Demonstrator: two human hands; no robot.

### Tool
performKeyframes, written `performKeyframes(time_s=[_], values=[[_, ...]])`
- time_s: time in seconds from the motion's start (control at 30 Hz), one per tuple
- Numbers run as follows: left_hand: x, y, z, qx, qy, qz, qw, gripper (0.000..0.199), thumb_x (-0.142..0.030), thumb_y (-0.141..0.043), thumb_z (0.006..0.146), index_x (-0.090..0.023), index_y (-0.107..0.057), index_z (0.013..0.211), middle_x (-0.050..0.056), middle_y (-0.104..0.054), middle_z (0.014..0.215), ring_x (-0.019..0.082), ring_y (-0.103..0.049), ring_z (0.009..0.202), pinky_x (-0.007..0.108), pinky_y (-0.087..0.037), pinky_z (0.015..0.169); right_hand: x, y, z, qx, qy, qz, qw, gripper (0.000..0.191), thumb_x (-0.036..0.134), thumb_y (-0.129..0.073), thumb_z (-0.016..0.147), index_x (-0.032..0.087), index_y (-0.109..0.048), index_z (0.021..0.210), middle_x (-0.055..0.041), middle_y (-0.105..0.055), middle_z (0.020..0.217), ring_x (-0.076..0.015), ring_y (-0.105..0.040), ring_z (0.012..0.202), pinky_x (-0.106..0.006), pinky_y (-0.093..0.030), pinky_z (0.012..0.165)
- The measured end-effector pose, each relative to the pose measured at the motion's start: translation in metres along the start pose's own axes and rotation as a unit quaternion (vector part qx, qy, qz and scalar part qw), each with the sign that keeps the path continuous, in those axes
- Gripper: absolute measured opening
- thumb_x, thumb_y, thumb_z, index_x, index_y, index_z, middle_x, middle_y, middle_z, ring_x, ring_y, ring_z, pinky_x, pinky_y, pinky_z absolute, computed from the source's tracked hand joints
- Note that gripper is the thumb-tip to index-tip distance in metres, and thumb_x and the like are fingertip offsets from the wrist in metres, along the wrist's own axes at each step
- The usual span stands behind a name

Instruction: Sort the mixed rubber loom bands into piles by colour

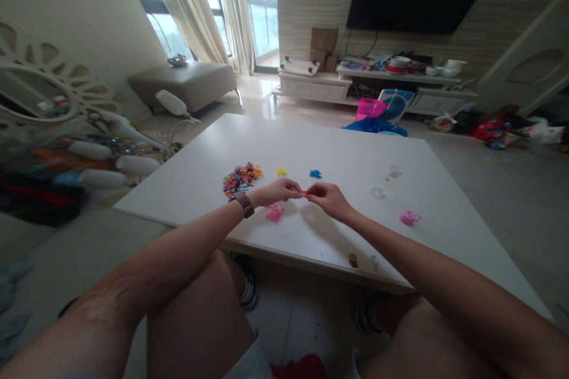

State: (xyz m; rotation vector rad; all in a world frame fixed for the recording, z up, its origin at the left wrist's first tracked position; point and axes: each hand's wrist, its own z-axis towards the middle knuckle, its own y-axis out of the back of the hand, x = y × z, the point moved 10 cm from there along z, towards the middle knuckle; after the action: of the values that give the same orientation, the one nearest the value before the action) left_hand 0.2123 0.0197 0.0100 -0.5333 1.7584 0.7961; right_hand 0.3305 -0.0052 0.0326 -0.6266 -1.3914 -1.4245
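Observation:
Over the white table [275, 136], my left hand [281, 190] and my right hand [329, 198] meet fingertip to fingertip. Both are closed in a pinch on a small red piece [304, 193], too small to make out its exact kind. A mixed pile of small colourful strips [242, 177] lies to the left, partly behind my left wrist. Just below my left hand is a small pink heap [274, 213]. Beyond my hands sit a little yellow heap [281, 172] and a blue heap [315, 173].
On the table's right are a pink rounded object [408, 217] and clear plastic pieces [379, 192]. A small yellow-and-dark figure [352, 260] lies near the front edge. Past the far edge stand a pink basket [370, 109] and a blue item [373, 125]; a white lamp stands left.

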Motion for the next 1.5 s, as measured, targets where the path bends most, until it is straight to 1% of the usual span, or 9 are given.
performKeyframes(time_s=[0.2,0.67,0.77,0.97,1.17,1.27,1.37,1.43,1.5], values=[[-0.001,-0.002,0.002,-0.010,-0.007,-0.014,1.000,0.032,-0.044,-0.076,0.073,-0.014,-0.071,0.081,-0.003,-0.049,0.061,0.009,-0.042,0.055,0.023,-0.029,0.050,-0.007,-0.001,0.002,0.000,-0.018,0.063,0.998,0.019,0.035,-0.073,0.075,0.018,-0.070,0.084,-0.0034,-0.072,0.076,-0.0176,-0.066,0.070,-0.031,-0.053,0.068],[0.001,0.000,0.006,-0.038,0.005,-0.099,0.994,0.023,-0.035,-0.074,0.070,-0.014,-0.067,0.075,-0.003,-0.048,0.059,0.008,-0.040,0.053,0.023,-0.028,0.051,-0.018,0.000,0.004,-0.022,-0.062,0.148,0.987,0.028,0.033,-0.078,0.068,0.017,-0.064,0.085,-0.0014,-0.068,0.070,-0.0160,-0.066,0.065,-0.030,-0.053,0.064],[0.002,0.015,0.008,-0.060,-0.004,-0.068,0.996,0.024,-0.036,-0.073,0.071,-0.013,-0.068,0.078,-0.002,-0.050,0.060,0.008,-0.041,0.054,0.023,-0.030,0.052,-0.017,0.001,0.004,-0.024,-0.062,0.149,0.987,0.028,0.033,-0.077,0.069,0.017,-0.063,0.087,-0.0011,-0.068,0.070,-0.0159,-0.066,0.065,-0.030,-0.054,0.064],[0.024,0.074,0.005,-0.149,0.018,0.104,0.983,0.021,-0.033,-0.070,0.069,-0.012,-0.071,0.072,0.001,-0.061,0.063,0.011,-0.048,0.058,0.025,-0.034,0.057,-0.023,0.001,0.003,-0.023,-0.066,0.130,0.989,0.027,0.032,-0.076,0.070,0.018,-0.062,0.089,-0.0015,-0.068,0.072,-0.0160,-0.066,0.065,-0.031,-0.055,0.065],[0.042,0.092,0.002,-0.150,0.076,0.215,0.962,0.008,-0.020,-0.072,0.064,-0.012,-0.073,0.066,0.003,-0.064,0.060,0.014,-0.053,0.060,0.025,-0.038,0.059,-0.028,0.000,0.003,-0.014,-0.068,0.096,0.993,0.024,0.030,-0.073,0.072,0.018,-0.064,0.090,-0.0025,-0.069,0.075,-0.0158,-0.066,0.064,-0.031,-0.056,0.062],[0.040,0.091,-0.001,-0.160,0.076,0.138,0.974,0.014,-0.026,-0.072,0.070,-0.012,-0.073,0.073,0.003,-0.063,0.059,0.012,-0.049,0.055,0.024,-0.036,0.055,-0.029,-0.001,0.003,-0.008,-0.066,0.083,0.994,0.023,0.030,-0.072,0.073,0.018,-0.065,0.091,-0.0028,-0.069,0.076,-0.0156,-0.066,0.064,-0.030,-0.055,0.062],[0.044,0.074,-0.001,-0.111,0.098,-0.069,0.987,0.027,-0.036,-0.061,0.085,-0.011,-0.072,0.084,0.005,-0.064,0.062,0.011,-0.050,0.053,0.023,-0.039,0.055,-0.027,0.000,0.002,-0.008,-0.058,0.060,0.996,0.021,0.032,-0.072,0.075,0.017,-0.066,0.088,-0.0033,-0.069,0.077,-0.0153,-0.065,0.064,-0.029,-0.054,0.062],[0.045,0.055,0.000,-0.060,0.123,-0.194,0.971,0.029,-0.036,-0.057,0.089,-0.010,-0.071,0.091,0.010,-0.070,0.072,0.013,-0.059,0.060,0.023,-0.045,0.059,-0.024,0.001,0.002,-0.007,-0.052,0.039,0.998,0.020,0.034,-0.072,0.076,0.017,-0.067,0.085,-0.0032,-0.069,0.075,-0.0152,-0.065,0.064,-0.028,-0.053,0.061],[0.042,0.037,0.001,-0.013,0.137,-0.265,0.955,0.026,-0.031,-0.059,0.088,-0.010,-0.070,0.097,0.015,-0.074,0.085,0.016,-0.067,0.072,0.024,-0.050,0.067,-0.020,0.001,0.002,-0.004,-0.044,0.014,0.999,0.020,0.036,-0.071,0.078,0.017,-0.069,0.083,-0.0033,-0.069,0.074,-0.0154,-0.064,0.065,-0.028,-0.051,0.061]])
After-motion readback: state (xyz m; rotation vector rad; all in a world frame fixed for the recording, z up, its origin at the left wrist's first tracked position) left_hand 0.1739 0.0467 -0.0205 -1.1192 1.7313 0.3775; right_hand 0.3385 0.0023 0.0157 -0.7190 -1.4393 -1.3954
